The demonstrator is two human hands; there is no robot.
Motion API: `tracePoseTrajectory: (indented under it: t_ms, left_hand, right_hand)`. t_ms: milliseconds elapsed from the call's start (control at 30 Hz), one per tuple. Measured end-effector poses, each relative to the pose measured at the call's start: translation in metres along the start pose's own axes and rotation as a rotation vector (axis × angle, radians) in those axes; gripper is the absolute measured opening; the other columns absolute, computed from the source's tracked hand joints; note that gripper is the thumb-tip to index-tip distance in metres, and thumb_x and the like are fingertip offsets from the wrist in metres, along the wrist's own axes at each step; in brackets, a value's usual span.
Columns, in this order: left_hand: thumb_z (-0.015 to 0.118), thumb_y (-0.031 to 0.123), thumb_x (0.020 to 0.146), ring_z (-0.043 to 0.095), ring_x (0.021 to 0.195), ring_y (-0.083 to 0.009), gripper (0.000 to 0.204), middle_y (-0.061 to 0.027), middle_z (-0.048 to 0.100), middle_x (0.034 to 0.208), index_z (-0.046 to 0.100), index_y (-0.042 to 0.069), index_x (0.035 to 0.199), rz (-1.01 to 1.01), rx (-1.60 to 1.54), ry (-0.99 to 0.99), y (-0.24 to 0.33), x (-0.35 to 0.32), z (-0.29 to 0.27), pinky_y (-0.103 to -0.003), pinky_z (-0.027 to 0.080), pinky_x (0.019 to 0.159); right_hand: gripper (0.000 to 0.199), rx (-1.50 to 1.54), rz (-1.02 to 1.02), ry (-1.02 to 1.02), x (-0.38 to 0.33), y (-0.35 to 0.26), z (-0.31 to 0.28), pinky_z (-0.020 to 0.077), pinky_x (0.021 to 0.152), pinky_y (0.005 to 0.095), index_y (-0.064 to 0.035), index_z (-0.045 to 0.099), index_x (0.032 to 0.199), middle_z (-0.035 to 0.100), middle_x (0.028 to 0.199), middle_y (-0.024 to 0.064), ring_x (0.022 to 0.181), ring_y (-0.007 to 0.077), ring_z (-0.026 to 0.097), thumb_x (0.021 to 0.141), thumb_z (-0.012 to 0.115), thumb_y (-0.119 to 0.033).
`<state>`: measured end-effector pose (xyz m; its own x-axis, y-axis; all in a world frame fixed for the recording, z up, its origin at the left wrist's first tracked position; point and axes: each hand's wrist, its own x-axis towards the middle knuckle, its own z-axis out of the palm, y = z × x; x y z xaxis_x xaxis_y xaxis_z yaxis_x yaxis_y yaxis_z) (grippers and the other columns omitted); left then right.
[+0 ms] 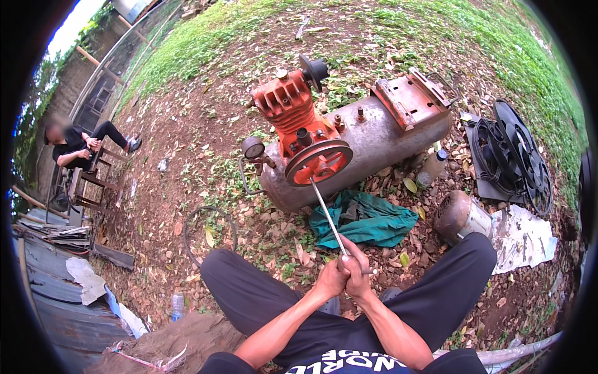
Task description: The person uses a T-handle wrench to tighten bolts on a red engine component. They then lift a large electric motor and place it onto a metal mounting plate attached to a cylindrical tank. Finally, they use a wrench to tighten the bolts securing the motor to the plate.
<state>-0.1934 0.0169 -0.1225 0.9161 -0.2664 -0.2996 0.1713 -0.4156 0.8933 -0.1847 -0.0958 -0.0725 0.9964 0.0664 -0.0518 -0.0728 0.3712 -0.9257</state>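
From my remote post, I see a left hand (331, 280) and a right hand (357, 277) pressed together, fingers clamped around the handle end of a slim steel rod (326, 214), on the near side of a rust-mottled, rounded tank (374, 148). The rod's far end meets a spoked red pulley (321, 165) before the tank; whether it is seated, I cannot tell. A finned red pump head (288, 103) tops the tank, a round gauge (253, 148) at its left end. Crumpled green cloth (367, 218) lies just beside the tank, beneath the rod. Right of the tank are a blue-capped bottle (431, 169), black curved-blade fans (520, 149), a rusted cylindrical motor (458, 215) and a ragged white sheet (523, 240). Left of the tank, a thin black loop (185, 237) lies on leaf-strewn soil (165, 224); well apart, a person (75, 146) sits on a wooden bench (93, 177).
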Motion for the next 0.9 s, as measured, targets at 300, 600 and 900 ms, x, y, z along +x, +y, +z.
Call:
tracePoseTrajectory:
  t_ms: [300, 600, 900]
  left_hand:
    - [0.044, 0.073, 0.086, 0.066, 0.089, -0.0405, 0.076, -0.0239, 0.066, 0.089, 0.059, -0.001, 0.097, 0.002, -0.074, 0.035, 0.003, 0.002, 0.003, -0.044, 0.050, 0.070]
    - [0.034, 0.080, 0.084, 0.065, 0.093, -0.0373, 0.087, -0.0221, 0.066, 0.094, 0.056, -0.001, 0.105, 0.115, -0.083, 0.037, 0.013, 0.001, -0.005, -0.042, 0.049, 0.078]
    - [0.009, 0.090, 0.074, 0.061, 0.090, -0.0199, 0.108, -0.0108, 0.063, 0.094, 0.056, 0.000, 0.109, 0.093, -0.051, -0.035, 0.030, 0.001, -0.016, -0.035, 0.048, 0.077]
  right_hand:
    - [0.052, -0.010, -0.029, 0.038, 0.002, -0.001, 0.005, 0.0254, 0.052, 0.0215, 0.0077, 0.044, 0.137, 0.036, 0.062, -0.0063, 0.055, 0.0038, 0.030, 0.091, 0.044, -0.017]
    - [0.050, -0.047, -0.028, 0.067, 0.002, 0.000, 0.005, 0.0276, 0.052, 0.0208, 0.0069, 0.048, 0.134, 0.040, 0.063, -0.0055, 0.057, 0.0036, 0.034, 0.091, 0.045, -0.017]
    - [0.048, -0.027, -0.012, 0.056, -0.003, -0.017, 0.007, 0.0481, 0.074, 0.0229, 0.0059, 0.049, 0.135, 0.058, 0.091, 0.0046, 0.079, 0.0088, 0.054, 0.092, 0.046, -0.014]
